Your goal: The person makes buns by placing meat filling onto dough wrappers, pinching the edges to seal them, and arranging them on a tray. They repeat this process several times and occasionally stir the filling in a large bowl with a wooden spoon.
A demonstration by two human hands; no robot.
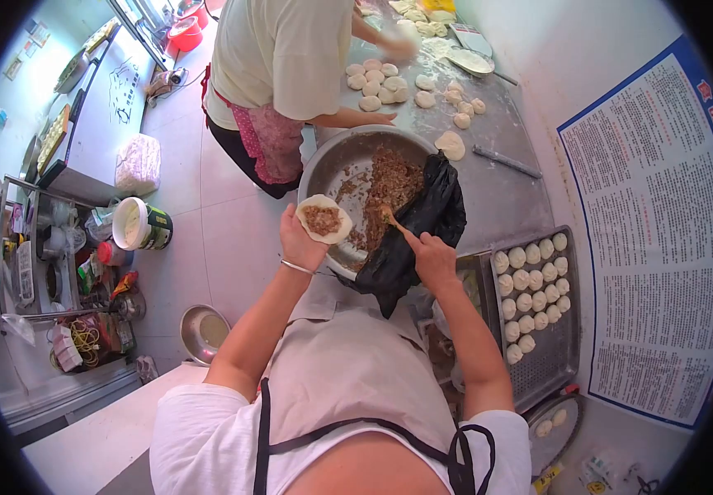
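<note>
On the fingers of my left hand (pixel 300 246) lies a round dough wrapper (pixel 342 226) with meat filling (pixel 321 219) spread in its middle. My left hand is just outside the left rim of a large metal bowl (pixel 310 169). My right hand (pixel 434 262) grips the handle of a wooden spoon (pixel 398 224), whose tip rests in the brown minced filling (pixel 394 177) inside the bowl. A black plastic bag (pixel 431 216) drapes over the bowl's right side, under the spoon handle.
A co-worker (pixel 278 49) in a pink apron stands beyond the bowl, working dough pieces (pixel 373 78) on the metal table. A rolling pin (pixel 507 162) lies there. On the right, a perforated tray (pixel 550 363) holds rows of filled buns (pixel 531 279). A white bucket (pixel 131 224) stands left.
</note>
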